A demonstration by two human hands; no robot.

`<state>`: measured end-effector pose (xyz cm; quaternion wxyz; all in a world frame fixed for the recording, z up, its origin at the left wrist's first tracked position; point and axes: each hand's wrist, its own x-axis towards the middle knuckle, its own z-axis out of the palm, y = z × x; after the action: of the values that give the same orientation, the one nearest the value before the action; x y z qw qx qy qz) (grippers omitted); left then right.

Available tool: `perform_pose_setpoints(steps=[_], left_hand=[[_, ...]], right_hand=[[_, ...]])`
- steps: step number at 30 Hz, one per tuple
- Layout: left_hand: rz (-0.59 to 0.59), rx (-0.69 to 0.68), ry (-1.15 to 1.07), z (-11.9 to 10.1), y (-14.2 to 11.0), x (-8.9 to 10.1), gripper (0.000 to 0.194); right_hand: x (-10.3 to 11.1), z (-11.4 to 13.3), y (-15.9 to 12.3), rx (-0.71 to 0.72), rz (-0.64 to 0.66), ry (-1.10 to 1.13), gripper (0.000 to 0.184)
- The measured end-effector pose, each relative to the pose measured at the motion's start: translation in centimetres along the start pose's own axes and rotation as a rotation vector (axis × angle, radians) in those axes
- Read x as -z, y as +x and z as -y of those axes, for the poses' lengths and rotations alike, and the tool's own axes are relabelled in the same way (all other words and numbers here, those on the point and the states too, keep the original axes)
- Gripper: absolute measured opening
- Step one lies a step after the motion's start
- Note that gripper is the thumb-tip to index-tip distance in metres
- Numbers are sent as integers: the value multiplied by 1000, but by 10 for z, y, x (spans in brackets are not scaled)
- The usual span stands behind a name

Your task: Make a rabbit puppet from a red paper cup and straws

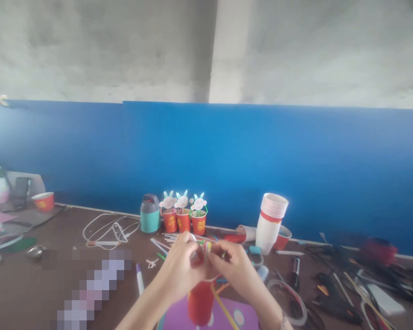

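Head view: a blue panel [206, 156] ran across the back, below grey concrete, and a dark brown desk [72, 270] spread before it. Clock directions here were taken from the red paper cup between the hands. A purple sheet with pale round spots [179, 316] lay beneath and around that cup. Both bare hands met just above the cup's rim. The left hand [184, 263] had its fingers curled in toward the thumb; what its grip had hold of could not be told. The right hand [232, 263] had its grip pinched nearly closed on a small yellow-and-green piece [208, 247]. Toward two o'clock stood a stack of white paper cups [270, 229]. The red paper cup [201, 300] was upright, its top partly covered by the hands. At eleven o'clock stood a teal container with a grey lid [150, 220]; toward twelve, three small red cups [183, 221] held rabbit-eared paper figures [182, 201]. A purple-capped marker [139, 279] lay between nine and ten. Toward five, a thin yellow strip [225, 308] slanted away.
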<state>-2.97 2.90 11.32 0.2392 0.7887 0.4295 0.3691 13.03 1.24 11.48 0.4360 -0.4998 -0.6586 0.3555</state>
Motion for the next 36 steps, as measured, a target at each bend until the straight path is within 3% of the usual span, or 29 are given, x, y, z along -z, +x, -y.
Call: perform_pose_setpoints(steps=[3, 7, 11, 14, 28, 36], left_hand=[[54, -28, -91, -2, 0, 4, 6], [56, -49, -148, -3, -1, 6, 7], [85, -38, -191, -5, -3, 8, 9], [100, -28, -165, -5, -3, 10, 9], [93, -35, -18, -4, -7, 9, 12], [103, -6, -8, -5, -6, 13, 12]], right_hand=[[3, 2, -2, 24, -14, -4, 18], [5, 4, -4, 58, -66, -37, 18], [10, 4, -5, 34, 18, -11, 21], [13, 5, -6, 40, 79, 2, 25], [7, 8, -10, 78, 26, -297, 29], [9, 7, -10, 72, 40, -189, 30]])
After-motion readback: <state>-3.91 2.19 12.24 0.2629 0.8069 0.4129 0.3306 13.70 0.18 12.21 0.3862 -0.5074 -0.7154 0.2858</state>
